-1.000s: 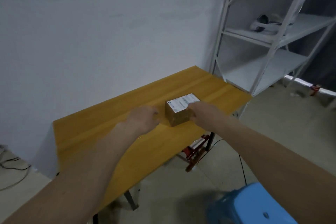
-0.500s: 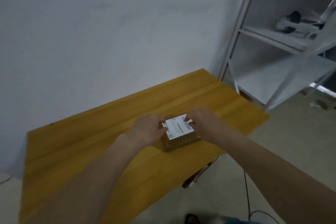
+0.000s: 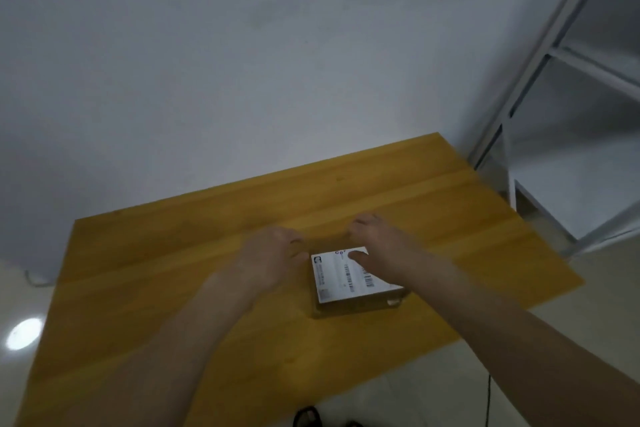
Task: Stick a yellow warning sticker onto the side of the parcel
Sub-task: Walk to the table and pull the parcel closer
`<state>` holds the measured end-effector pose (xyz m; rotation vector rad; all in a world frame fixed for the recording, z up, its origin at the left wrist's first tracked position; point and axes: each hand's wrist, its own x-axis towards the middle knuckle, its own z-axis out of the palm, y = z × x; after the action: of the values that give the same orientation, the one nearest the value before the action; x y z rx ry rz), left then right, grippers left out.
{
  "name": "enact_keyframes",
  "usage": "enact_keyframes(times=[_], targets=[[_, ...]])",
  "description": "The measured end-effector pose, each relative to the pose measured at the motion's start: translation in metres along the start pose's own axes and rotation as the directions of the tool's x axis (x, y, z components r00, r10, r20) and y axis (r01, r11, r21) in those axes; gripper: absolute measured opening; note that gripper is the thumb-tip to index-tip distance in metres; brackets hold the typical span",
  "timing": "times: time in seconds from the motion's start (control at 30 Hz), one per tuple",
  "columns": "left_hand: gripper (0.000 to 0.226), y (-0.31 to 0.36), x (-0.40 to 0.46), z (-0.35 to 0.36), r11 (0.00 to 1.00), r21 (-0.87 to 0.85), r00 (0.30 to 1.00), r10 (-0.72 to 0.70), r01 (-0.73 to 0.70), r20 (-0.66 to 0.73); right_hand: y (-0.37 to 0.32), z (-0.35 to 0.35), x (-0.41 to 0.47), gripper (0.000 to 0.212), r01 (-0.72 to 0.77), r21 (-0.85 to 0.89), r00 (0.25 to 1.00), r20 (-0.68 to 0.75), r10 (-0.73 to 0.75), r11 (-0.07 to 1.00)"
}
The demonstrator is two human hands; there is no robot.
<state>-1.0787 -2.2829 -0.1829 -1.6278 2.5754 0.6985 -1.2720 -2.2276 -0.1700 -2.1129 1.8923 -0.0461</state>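
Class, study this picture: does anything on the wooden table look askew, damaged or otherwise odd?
Only that no yellow sticker is visible. The small brown cardboard parcel with a white shipping label lies flat on the yellow wooden table, seemingly intact, though blurred.

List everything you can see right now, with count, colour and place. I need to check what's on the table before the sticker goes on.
parcel: one, brown cardboard, on the table near its front right part
shipping label: one, white with barcodes, on the parcel's top face
table: one, yellow-orange wood, against the wall
shelving rack: one, white metal, right of the table
wall: one, pale grey-white, behind the table
cable: one, black, on the floor at lower right
yellow warning sticker: none visible
left hand: one, bare, at the parcel's left side
right hand: one, bare, over the parcel's far right corner, thumb on the label
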Motion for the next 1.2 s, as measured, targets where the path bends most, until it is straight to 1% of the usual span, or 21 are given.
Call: enact_keyframes(times=[0.07,0.17,0.27,0.37,0.5,0.57,0.7,0.83,0.9,0.97,1.07,1.13,1.2], targets=[[0.041,0.001,0.017,0.002,1.000,-0.016,1.000,-0.001,0.001,-0.013,0.007,0.002,0.007,0.041,0.026,0.003,0.999,-0.020,-0.026,1.000],[0.043,0.003,0.040,0.005,0.999,-0.049,0.999,0.010,-0.012,-0.040,0.019,0.008,0.019,0.041,0.053,-0.012,0.999,-0.011,-0.053,0.998],[0.049,0.008,0.050,0.014,0.992,-0.122,0.999,-0.023,0.019,-0.033,0.032,0.012,0.035,0.042,0.090,-0.034,0.996,0.015,-0.089,0.995],[0.054,0.010,0.065,0.028,0.974,-0.212,0.996,-0.088,0.084,-0.008,0.045,0.014,0.058,0.045,0.125,-0.045,0.991,0.062,-0.122,0.991],[0.050,0.010,0.093,0.046,0.978,-0.168,0.990,-0.130,0.120,-0.047,0.070,0.024,0.090,0.041,0.180,-0.010,0.981,0.074,-0.179,0.984],[0.046,0.007,0.110,0.059,0.973,-0.174,0.980,-0.168,0.148,-0.107,0.086,0.029,0.108,0.040,0.209,-0.022,0.977,0.051,-0.208,0.978],[0.039,-0.014,0.138,0.089,0.952,-0.250,0.953,-0.229,0.176,-0.201,0.118,0.052,0.140,0.039,0.232,-0.087,0.971,0.073,-0.226,0.969],[0.033,-0.036,0.150,0.115,0.954,-0.243,0.896,-0.258,0.176,-0.362,0.132,0.084,0.162,0.039,0.271,-0.164,0.961,-0.009,-0.276,0.949],[0.032,-0.044,0.146,0.127,0.960,-0.219,0.876,-0.252,0.173,-0.411,0.131,0.093,0.165,0.040,0.290,-0.186,0.953,-0.036,-0.301,0.939],[0.033,-0.049,0.134,0.135,0.962,-0.201,0.859,-0.259,0.187,-0.441,0.126,0.096,0.158,0.040,0.312,-0.172,0.941,-0.077,-0.328,0.934],[0.033,-0.047,0.098,0.150,0.953,-0.183,0.804,-0.303,0.243,-0.512,0.114,0.091,0.126,0.039,0.381,-0.161,0.895,-0.181,-0.407,0.910],[0.032,-0.041,0.068,0.165,0.948,-0.175,0.789,-0.320,0.268,-0.525,0.098,0.086,0.098,0.040,0.431,-0.161,0.863,-0.216,-0.457,0.888],[0.034,-0.036,0.035,0.184,0.941,-0.157,0.797,-0.337,0.299,-0.501,0.075,0.088,0.070,0.041,0.486,-0.189,0.822,-0.231,-0.520,0.853]])
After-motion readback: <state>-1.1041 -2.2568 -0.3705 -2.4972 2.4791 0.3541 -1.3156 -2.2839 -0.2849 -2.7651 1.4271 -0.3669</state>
